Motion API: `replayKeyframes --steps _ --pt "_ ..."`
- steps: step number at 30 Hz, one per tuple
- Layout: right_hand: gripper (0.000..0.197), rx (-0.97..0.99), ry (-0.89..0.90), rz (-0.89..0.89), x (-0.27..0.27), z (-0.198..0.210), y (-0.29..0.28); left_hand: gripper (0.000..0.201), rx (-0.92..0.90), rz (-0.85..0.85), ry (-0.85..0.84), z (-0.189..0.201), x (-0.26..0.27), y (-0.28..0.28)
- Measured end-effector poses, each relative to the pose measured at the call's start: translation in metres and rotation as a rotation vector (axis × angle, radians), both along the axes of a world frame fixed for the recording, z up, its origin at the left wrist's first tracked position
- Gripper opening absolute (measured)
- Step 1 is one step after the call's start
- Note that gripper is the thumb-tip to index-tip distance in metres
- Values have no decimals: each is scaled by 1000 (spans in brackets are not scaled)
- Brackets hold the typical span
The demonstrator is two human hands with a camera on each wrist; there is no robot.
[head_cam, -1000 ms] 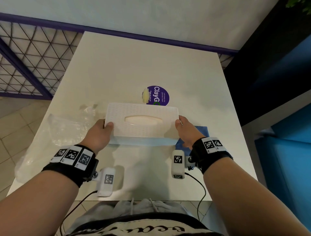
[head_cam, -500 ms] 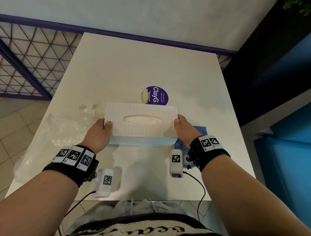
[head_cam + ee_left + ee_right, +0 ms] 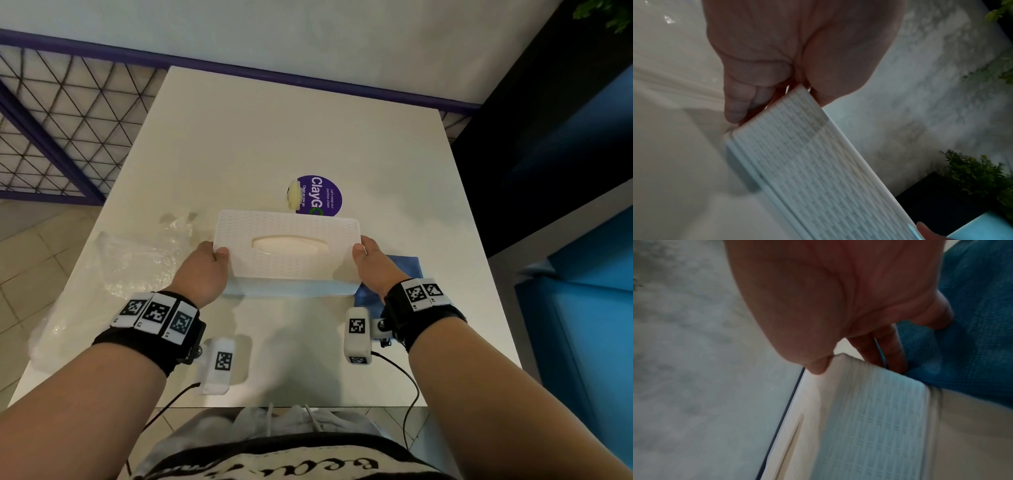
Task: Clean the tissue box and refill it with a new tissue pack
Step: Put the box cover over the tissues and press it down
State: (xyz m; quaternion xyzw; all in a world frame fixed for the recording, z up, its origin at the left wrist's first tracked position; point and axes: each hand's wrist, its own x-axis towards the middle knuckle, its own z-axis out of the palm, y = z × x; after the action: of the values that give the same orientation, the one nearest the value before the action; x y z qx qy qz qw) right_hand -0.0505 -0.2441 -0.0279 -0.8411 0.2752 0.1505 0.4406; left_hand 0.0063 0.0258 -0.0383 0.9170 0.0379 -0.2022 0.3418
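Note:
A white woven-pattern tissue box (image 3: pixel 287 253) sits mid-table with its oval slot facing up and pale tissue showing in the slot. My left hand (image 3: pixel 205 270) grips its left end, thumb on the lid and fingers down the side; the left wrist view shows those fingers (image 3: pixel 740 104) on the tissue box's (image 3: pixel 818 170) end. My right hand (image 3: pixel 373 263) grips the right end the same way, and the right wrist view shows the thumb on the tissue box's (image 3: pixel 869 426) top edge. A blue cloth (image 3: pixel 404 270) lies under and right of my right hand.
Crumpled clear plastic wrap (image 3: pixel 113 274) lies on the white table (image 3: pixel 291 137) to the left, reaching the left edge. A round purple sticker (image 3: pixel 322 195) with a pale lump beside it sits just behind the box. A purple railing runs behind the table.
The box and both hands have stayed almost in place, shifting only slightly left and away from me. The grip on both ends is unchanged.

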Motion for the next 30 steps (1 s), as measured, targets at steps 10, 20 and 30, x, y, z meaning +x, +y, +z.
replayKeyframes --steps 10,20,30 --pt "56 -459 254 320 5 28 14 56 357 -432 -138 -4 2 2" --pt "71 -638 485 577 10 14 17 70 548 -525 -60 12 8 -14" --pt "55 -759 -31 283 31 17 35 68 523 -488 -24 30 18 -32"
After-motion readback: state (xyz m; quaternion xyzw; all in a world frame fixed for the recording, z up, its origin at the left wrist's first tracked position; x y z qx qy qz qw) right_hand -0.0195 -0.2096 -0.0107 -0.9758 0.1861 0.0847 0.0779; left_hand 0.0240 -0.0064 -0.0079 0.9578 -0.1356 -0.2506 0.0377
